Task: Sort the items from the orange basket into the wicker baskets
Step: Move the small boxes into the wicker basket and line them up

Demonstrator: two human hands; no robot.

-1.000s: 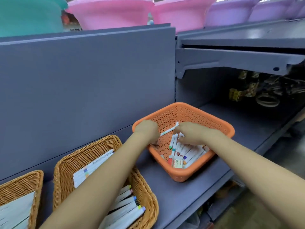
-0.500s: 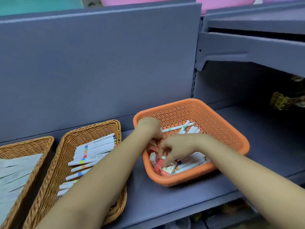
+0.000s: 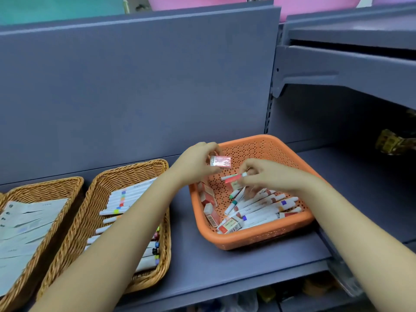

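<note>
Broadly, a matte blue-grey metal shelf fills the frame. Two woven wicker baskets sit lower left, one holding markers, one flat paper packets. Right of centre, the perforated orange plastic basket holds white markers and red-and-white boxes; labels unreadable. Above it, the left hand pinches a small red box; the right hand pinches another box, blurred.

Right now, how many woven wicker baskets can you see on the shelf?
2. One woven wicker basket with markers sits just left of the orange plastic basket; the other, with paper packets, is at the far left, partly cut off.
</note>
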